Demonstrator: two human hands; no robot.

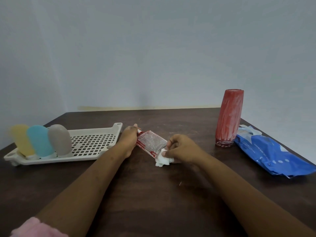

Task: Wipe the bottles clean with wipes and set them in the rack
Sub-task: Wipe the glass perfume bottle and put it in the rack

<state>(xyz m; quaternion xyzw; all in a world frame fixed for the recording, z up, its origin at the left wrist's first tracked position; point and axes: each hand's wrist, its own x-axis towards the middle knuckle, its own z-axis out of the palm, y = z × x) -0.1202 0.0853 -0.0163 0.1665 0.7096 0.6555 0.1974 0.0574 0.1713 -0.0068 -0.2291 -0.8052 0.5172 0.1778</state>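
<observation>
A small clear bottle with red markings (pixel 151 142) lies tilted just above the dark table, between both hands. My left hand (pixel 128 140) grips its cap end. My right hand (pixel 181 147) pinches a crumpled white wipe (pixel 163 160) against the bottle's lower end. A cream perforated rack (pixel 95 142) sits at the left; a yellow bottle (pixel 21 139), a blue bottle (pixel 40 140) and a grey bottle (pixel 59 139) stand cap-down at its left end. A tall red bottle (pixel 229 118), streaked white, stands upside down at the right.
A blue pack of wipes (pixel 273 154) lies at the table's right edge, just beyond the red bottle. The dark wooden table (pixel 153 194) stands against a pale wall. A pink sleeve (pixel 37 228) shows at the lower left.
</observation>
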